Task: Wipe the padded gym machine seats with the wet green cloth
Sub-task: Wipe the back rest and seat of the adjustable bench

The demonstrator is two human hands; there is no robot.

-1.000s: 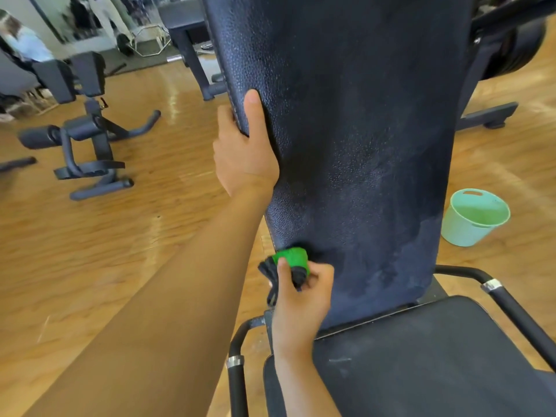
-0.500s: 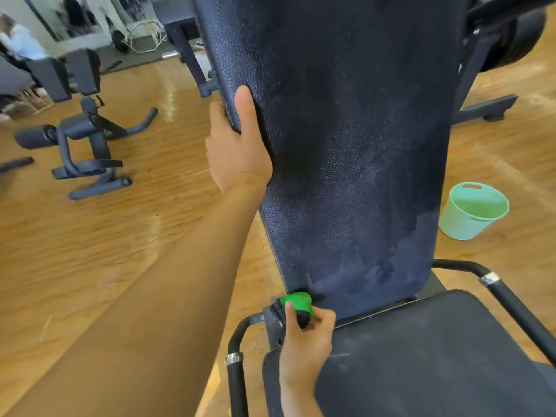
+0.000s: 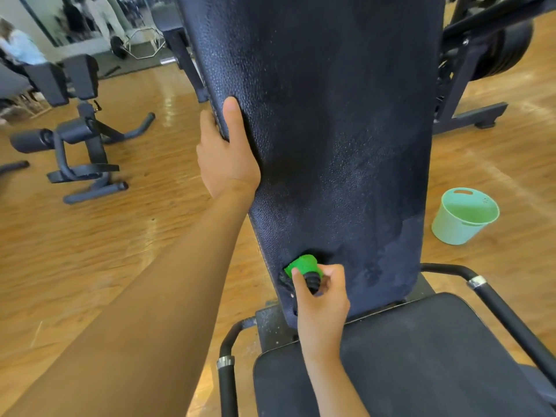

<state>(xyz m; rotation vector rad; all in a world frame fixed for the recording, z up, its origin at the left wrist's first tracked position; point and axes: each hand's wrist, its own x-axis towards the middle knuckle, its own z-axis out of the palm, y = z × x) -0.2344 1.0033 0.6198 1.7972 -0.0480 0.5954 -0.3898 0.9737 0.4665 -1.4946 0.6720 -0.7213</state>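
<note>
Right hand (image 3: pixel 322 299) pinches the bunched green cloth (image 3: pixel 302 264) just above its knuckles, against the backrest pad (image 3: pixel 331 115). Left hand (image 3: pixel 225 155) grips the pad's edge higher up. Advise: spread cloth flatter, press firmly, sweep rightward.

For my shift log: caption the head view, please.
Right hand holds green cloth low against the backrest; left hand grips its edge.

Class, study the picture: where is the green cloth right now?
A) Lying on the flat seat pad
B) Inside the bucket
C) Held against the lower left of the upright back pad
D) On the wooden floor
C: the right hand grips the green cloth and holds it against the lower left part of the back pad.
</note>
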